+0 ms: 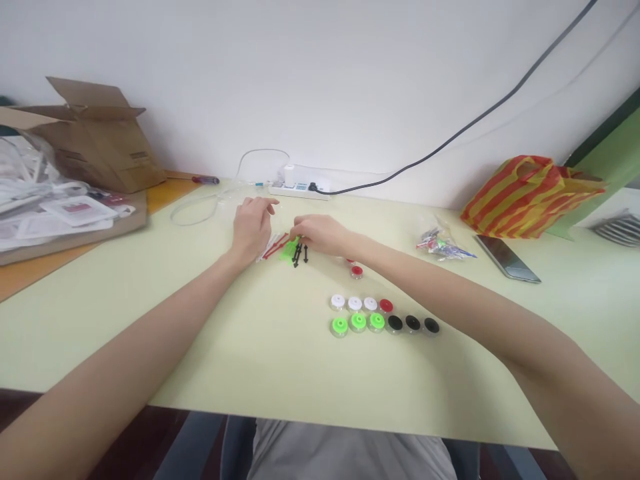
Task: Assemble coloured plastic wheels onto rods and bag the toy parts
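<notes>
Forearms [465, 293], left fingers [270, 201] apart, right fingers [301, 222] by black pieces [306, 253], grip unclear, blurred label [81, 208]

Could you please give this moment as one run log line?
Left hand: beside red sticks | Right hand: at green pieces and black pieces, hold unclear | Discs: mostly in two rows
</notes>
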Available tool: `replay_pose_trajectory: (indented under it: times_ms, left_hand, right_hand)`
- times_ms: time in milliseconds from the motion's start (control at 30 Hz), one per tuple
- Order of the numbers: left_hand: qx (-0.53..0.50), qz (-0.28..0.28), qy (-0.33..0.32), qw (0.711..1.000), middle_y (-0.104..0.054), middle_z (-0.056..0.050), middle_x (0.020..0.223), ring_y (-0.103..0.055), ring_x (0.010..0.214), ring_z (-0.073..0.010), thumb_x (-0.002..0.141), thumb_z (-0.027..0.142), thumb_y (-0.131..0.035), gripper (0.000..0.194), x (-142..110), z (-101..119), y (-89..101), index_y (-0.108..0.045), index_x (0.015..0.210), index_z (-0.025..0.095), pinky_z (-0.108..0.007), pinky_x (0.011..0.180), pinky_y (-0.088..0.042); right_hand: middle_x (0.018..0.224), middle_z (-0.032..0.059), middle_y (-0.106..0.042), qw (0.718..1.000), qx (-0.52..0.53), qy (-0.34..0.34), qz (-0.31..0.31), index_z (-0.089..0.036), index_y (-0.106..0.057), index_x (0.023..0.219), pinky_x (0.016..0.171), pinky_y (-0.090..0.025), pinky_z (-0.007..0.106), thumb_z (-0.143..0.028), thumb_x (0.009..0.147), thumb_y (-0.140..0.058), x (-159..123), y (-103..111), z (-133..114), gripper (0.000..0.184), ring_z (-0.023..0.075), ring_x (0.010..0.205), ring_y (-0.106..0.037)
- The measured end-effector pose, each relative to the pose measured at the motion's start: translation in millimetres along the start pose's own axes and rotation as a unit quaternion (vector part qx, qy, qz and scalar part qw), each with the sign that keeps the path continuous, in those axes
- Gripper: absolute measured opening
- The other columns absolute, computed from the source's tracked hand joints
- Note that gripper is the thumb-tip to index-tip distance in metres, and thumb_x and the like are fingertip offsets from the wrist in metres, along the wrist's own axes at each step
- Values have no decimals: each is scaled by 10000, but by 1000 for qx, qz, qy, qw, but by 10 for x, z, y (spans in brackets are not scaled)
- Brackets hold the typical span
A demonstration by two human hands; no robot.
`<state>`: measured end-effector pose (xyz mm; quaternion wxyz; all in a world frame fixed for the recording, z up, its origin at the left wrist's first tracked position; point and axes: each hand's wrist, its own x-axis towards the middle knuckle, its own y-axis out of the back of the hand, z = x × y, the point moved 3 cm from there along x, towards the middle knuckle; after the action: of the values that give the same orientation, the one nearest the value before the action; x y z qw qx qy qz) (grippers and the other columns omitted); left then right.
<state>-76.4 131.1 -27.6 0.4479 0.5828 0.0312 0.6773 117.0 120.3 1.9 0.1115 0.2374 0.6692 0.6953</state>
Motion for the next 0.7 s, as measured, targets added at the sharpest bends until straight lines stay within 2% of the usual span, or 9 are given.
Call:
replay_pose_trajectory:
  times_ms: [233, 333, 533, 700]
  left_hand:
    - [4, -18, -9, 1000, -716, -84, 978, -591, 1011, -284, 928, 84, -370, 400, -9, 52, -56, -680, 1132, 232, -450, 950, -422]
    - [-19, -7, 11, 1000, -719, -77, 959, -603, 995, -274, 941, 100, -360, 395, -13, 21, -49, -679, 1132, 233, -447, 957, -438]
    - [-96, 35, 94, 990, -717, -42, 885, -656, 921, -226, 935, 100, -353, 396, -3, -175, -58, -678, 1116, 236, -402, 939, -487]
    - [-117, 19, 104, 988, -718, -38, 880, -676, 913, -213, 930, 125, -375, 366, 9, -178, -82, -673, 1117, 226, -388, 937, -496]
  right_hand:
    - [1104, 98, -708, 1000, -5, 28, 1, -176, -765, 1071, 708, -328, 300, -124, 984, -588, 316, -125, -38, 204, 221, 1016, -623]
    - [1055, 93, -713, 999, 6, 35, -17, -172, -761, 1003, 689, -313, 293, -114, 960, -620, 434, -206, -32, 158, 214, 973, -622]
    - [1018, 91, -707, 998, 5, 56, -21, -147, -706, 908, 699, -325, 281, 17, 897, -568, 521, -291, 22, 215, 199, 923, -594]
    - [1061, 99, -710, 999, 7, 53, -10, -144, -689, 937, 726, -338, 274, 74, 858, -544, 516, -341, 80, 273, 200, 970, -603]
